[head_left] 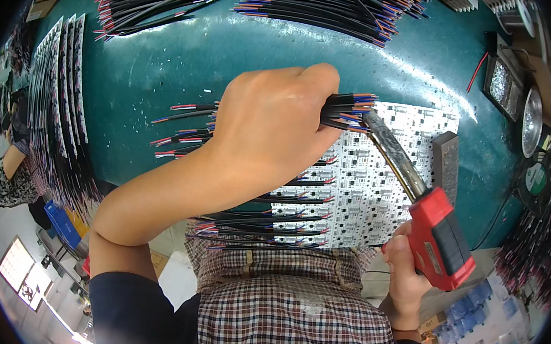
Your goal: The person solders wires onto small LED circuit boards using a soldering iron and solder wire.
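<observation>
My left hand (273, 117) is closed round a bundle of black cables (340, 112), whose orange, blue and red wire ends stick out to the right. My right hand (405, 273) grips the red handle of a soldering gun (437, 240). Its metal tip reaches up and left to those wire ends; whether they touch, I cannot tell. Beneath both lies a white circuit board panel (388, 181) with rows of small black parts. More black cables (298, 216) lie along its left side, their ends on the board. My left hand and forearm hide part of the panel.
A dark grey block (445, 166) rests on the panel's right edge. Large cable piles (314, 4) lie at the back of the green table (147, 71). Finished-looking boards with cables (62, 90) stand at left. A metal dish (532, 121) and small fan (535, 178) are at right.
</observation>
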Available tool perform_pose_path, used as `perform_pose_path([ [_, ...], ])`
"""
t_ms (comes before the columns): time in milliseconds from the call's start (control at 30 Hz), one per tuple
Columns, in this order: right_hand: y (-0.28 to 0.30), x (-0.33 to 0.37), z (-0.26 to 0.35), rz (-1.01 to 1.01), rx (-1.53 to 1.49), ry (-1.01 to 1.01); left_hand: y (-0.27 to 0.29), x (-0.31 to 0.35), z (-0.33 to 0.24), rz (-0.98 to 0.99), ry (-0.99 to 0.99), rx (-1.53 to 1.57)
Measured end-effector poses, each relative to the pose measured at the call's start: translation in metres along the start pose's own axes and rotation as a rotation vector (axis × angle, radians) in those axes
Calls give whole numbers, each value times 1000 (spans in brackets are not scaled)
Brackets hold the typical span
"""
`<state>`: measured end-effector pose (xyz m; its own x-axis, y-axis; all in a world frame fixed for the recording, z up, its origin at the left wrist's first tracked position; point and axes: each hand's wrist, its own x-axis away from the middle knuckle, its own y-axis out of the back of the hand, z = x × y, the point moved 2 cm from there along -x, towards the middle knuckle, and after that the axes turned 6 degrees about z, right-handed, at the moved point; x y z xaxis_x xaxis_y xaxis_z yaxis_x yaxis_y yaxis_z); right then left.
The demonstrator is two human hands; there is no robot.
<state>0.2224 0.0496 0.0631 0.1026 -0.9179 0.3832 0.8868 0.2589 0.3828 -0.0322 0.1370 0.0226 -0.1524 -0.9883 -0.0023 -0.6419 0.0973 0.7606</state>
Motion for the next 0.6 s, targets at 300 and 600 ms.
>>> perform_pose_path([
  [300, 7, 10, -14, 7, -29, 27, 1, -1, 0, 22, 8, -31],
  [600, 1, 3, -11, 51, -133, -36, 3, -3, 1, 60, 57, -16],
])
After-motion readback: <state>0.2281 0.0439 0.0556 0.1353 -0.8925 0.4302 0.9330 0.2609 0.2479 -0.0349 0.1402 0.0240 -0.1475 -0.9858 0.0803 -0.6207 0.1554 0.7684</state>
